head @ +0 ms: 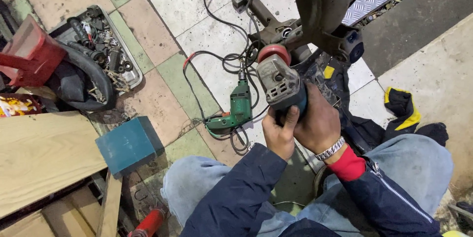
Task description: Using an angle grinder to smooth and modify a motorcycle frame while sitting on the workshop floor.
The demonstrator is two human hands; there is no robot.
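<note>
Angle grinder (281, 82), grey head and blue body, held low over the tiled floor (162, 15), its red disc (274, 52) pointed at the dark metal bracket (295, 30) under the vehicle frame, close to it or touching; cannot tell which. Left hand (280, 131) clenched around the rear of the body, thumb up along the side, probably for steadying. Right hand (319, 121) wrapped over the same body from the other side, wristwatch (330, 148) showing; two-handed grip likely for control. Green electric drill (235, 111) lying just beside on the floor, cables (217, 20) looping around, within reach. Further left, metal tray (130, 67) of small parts, teal box (129, 144), wooden boards (42, 153).
</note>
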